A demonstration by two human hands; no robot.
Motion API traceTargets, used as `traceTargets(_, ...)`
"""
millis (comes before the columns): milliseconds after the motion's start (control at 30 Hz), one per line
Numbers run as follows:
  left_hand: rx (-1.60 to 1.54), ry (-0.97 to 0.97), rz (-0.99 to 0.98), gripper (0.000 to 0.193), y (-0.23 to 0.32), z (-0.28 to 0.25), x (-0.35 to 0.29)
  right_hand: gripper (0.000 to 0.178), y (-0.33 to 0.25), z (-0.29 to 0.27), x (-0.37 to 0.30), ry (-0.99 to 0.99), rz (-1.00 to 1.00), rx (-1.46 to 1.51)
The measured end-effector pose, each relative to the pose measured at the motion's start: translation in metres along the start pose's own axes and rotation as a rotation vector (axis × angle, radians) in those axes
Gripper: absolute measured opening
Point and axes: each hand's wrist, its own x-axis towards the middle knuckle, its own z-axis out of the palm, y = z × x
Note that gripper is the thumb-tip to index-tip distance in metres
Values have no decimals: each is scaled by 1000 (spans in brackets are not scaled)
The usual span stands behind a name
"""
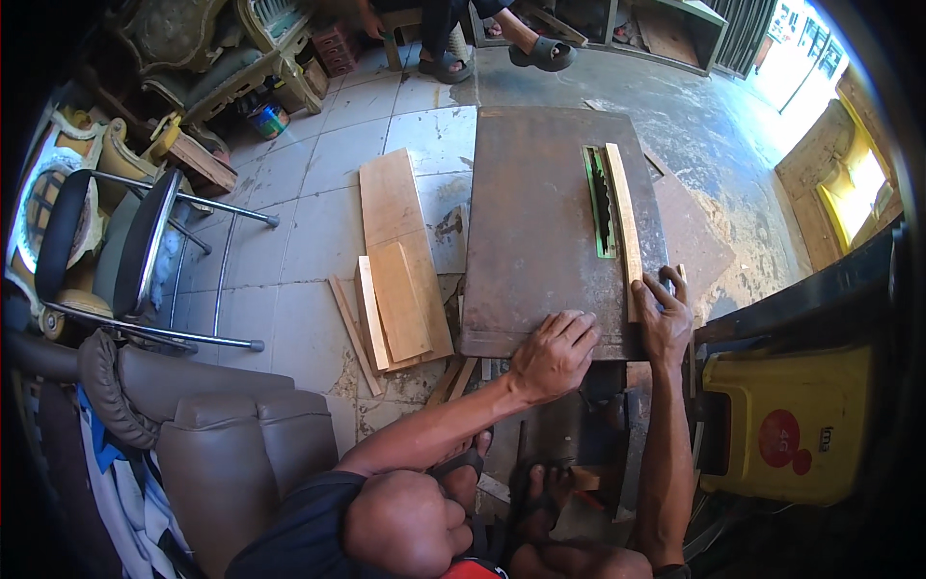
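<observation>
A brown, worn table top (540, 222) stands in front of me. A narrow green-edged slot (600, 203) is set in it, with a dark jagged shape inside. Just right of the slot lies a long pale wooden strip (622, 212), running away from me. My right hand (666, 314) grips its near end, thumb and forefinger against the wood, other fingers bent at the table's right edge. My left hand (557, 355) lies at the near edge of the table top, fingers curled and pressed together; what is under them is hidden.
Left of the table, several boards (400, 289) lie stacked on the tiled floor. A metal-legged chair (145, 251) and a brown padded seat (227, 439) stand at left. A yellow plastic stool (786, 425) is at right. Beyond the table sits another person (453, 39) in dark sandals.
</observation>
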Motion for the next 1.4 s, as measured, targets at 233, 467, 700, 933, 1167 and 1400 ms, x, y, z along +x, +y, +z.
traceTargets(233, -91, 311, -74, 24, -8, -28, -25, 37, -3, -3, 0, -11, 34, 23)
traceTargets(467, 181, 685, -842, 41, -111, -60, -121, 39, -6, -3, -2, -2, 26, 8)
traceTargets(700, 486, 71, -1251, 77, -157, -36, -163, 37, -5, -2, -1, -9, 41, 11)
traceTargets(933, 541, 207, -1117, 65, -168, -65, -174, 35, 0, -1, 0, 0, 7, -26)
traceTargets(1167, 443, 313, -709, 64, -24, -124, -76, 36, -5, -5, -2, -4, 59, 5)
traceTargets(1400, 305, -82, -461, 63, 52, -94, -21, 32, -1, 5, -1, 53, 15, -11)
